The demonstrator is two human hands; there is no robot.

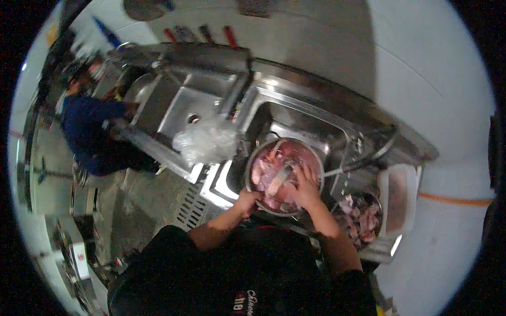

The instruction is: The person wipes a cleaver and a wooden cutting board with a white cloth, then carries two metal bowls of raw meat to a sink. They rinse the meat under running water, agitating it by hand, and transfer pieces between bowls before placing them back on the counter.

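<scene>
A round metal bowl [248,173] sits over the near-left part of a stainless steel sink basin [290,126]. Pieces of raw pinkish meat [263,170] lie in reddish liquid inside it. My left hand [247,203] grips the bowl's near-left rim. Reaching in from the right, my right hand [306,189] lies over the meat with its fingers partly spread. Blur hides whether those fingers hold a piece. A pale curved strip crosses the bowl beside them; I cannot tell whether it is water or meat.
Right of the basin stand a container of cut meat pieces [361,221] and a translucent plastic tub [397,197]. A faucet hose [385,148] reaches toward the bowl. Clear plastic bags [209,138] lie by the left sink [178,106]. Another person [93,126] works farther left.
</scene>
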